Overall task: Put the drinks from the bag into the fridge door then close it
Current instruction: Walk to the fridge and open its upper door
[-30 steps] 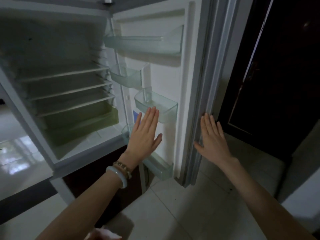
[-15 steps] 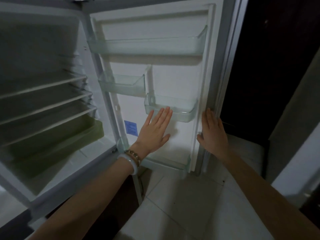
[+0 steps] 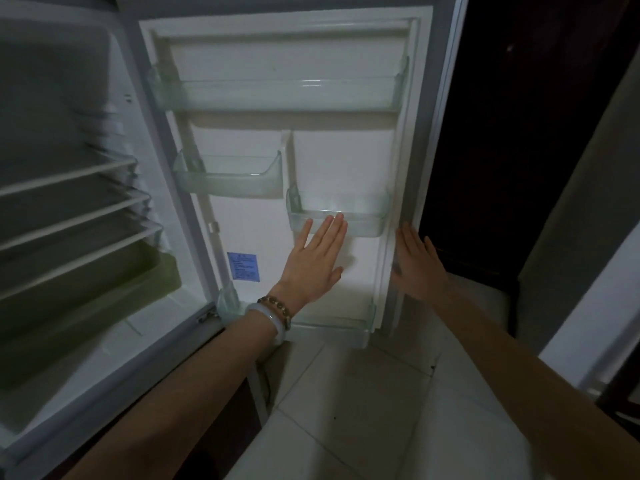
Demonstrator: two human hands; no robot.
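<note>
The fridge door (image 3: 263,161) stands wide open, its inner side facing the camera. It carries clear bins: a wide top bin (image 3: 277,93), a small left bin (image 3: 230,178), a small right bin (image 3: 337,216) set lower, and a bottom bin (image 3: 332,327) near the floor. None of the bins shows any drink. A blue label (image 3: 243,266) sits on the door's lower left. The left hand (image 3: 313,263) lies flat against the inner panel, grip open and holding nothing, fingertips just under the right bin. A pale bangle (image 3: 268,322) and a bead bracelet (image 3: 277,306) ring its wrist. The right hand (image 3: 417,261) is spread open on the door's outer edge, grasping nothing. To the left, the fridge (image 3: 69,202) shows bare wire shelves (image 3: 76,209) and a green drawer (image 3: 86,289). Below is tiled floor (image 3: 346,410).
</note>
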